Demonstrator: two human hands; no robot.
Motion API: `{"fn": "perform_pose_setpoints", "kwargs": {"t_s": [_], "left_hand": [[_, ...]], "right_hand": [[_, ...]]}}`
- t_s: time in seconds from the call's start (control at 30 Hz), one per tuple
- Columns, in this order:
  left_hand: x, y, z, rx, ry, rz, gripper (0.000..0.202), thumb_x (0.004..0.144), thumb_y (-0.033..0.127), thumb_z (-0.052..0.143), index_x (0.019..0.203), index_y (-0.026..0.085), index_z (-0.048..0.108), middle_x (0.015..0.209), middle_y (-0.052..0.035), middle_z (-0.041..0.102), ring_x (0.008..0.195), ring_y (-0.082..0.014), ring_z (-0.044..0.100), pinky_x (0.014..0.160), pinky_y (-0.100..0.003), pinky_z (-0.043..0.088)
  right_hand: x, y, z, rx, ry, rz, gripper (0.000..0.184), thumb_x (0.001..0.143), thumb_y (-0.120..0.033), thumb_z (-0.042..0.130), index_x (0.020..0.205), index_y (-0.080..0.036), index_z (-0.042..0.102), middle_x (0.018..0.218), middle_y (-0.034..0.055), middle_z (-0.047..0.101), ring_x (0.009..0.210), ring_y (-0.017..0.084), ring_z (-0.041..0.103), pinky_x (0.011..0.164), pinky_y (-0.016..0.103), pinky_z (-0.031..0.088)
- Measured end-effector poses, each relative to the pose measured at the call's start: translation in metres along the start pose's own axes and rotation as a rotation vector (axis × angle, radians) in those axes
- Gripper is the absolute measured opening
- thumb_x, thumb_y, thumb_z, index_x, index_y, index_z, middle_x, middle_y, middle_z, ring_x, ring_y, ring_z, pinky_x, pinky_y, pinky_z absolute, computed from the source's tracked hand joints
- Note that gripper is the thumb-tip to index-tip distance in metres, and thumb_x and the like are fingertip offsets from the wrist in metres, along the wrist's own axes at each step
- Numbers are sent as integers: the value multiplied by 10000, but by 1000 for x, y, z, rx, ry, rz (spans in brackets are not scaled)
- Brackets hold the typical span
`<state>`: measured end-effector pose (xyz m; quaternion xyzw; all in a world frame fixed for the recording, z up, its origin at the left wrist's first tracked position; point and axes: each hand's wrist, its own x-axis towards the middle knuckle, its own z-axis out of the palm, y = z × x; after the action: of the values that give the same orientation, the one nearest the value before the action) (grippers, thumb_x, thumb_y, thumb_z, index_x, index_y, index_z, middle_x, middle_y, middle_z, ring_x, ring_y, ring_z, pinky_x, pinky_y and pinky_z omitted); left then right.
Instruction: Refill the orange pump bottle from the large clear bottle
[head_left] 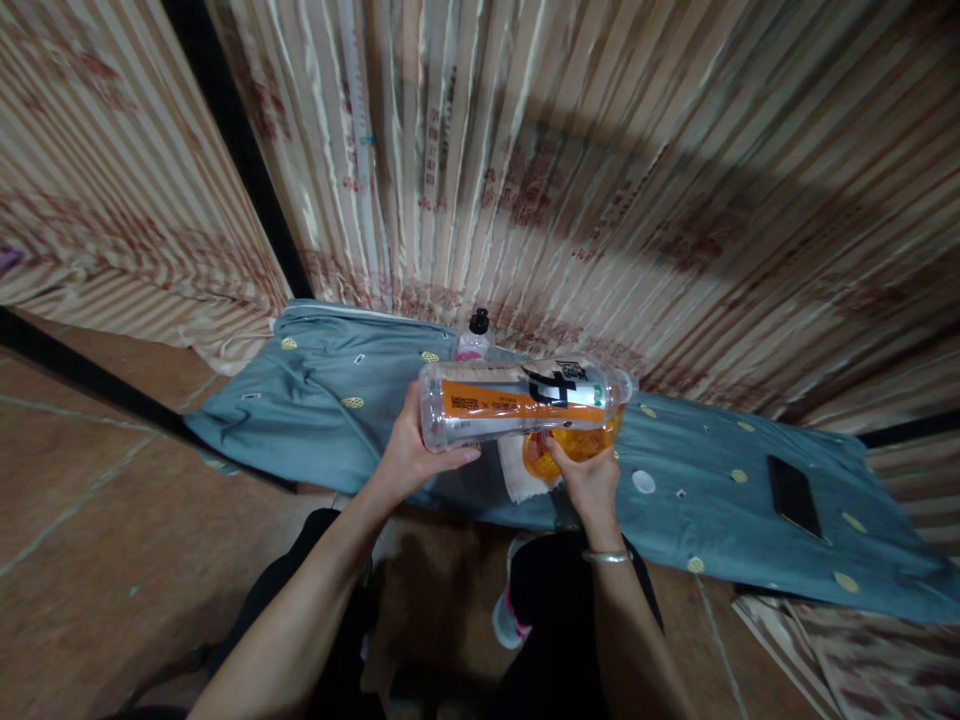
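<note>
My left hand point(416, 445) is wrapped round the base end of a large clear plastic bottle point(517, 395) with an orange, white and black label. The bottle lies nearly level in the air, its neck point(626, 385) pointing right, with no cap visible on it. My right hand point(589, 480) grips an amber see-through container point(540, 460) just below the bottle's neck end. The bottle hides much of that container, so I cannot tell its full shape. A white tissue or cloth point(517, 475) lies beneath the amber container, partly covered by it.
Behind the bottle stands a small bottle with a black top point(478, 325). On the blue-green cloth-covered bench point(337, 420) are a round white disc like a cap point(643, 482) and a dark phone point(795, 495) at right. Striped curtains point(465, 180) hang behind; black poles point(236, 140) flank the left.
</note>
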<state>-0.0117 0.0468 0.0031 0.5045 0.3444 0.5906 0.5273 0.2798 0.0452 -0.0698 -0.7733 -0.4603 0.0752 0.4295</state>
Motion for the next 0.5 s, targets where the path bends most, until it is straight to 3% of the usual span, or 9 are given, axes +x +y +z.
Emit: {"fn": "perform_pose_setpoints", "kwargs": {"t_s": [0.13,0.5], "left_hand": [[-1,1,0,9,-6,1,849,546,402,1077,1237,204,626,1217,-103,751,1258,-380,737,1152,-542,583],[-1,0,0,-7,-17,-15,845,552,400,1075,1227,214,602,1207,-89,752,1203,-348,759,1112,-508,608]], "right_hand": [[-1,-2,-1,34,-12,-24,942,638,-836,795,1270,-144,691,1167,231,834,1085,422,800,947,531,627],[-3,-7,-2,41,8,21,984,587,-897,756,1217,-142,707,1094,234,840,1031,429,810,887,526,636]]}}
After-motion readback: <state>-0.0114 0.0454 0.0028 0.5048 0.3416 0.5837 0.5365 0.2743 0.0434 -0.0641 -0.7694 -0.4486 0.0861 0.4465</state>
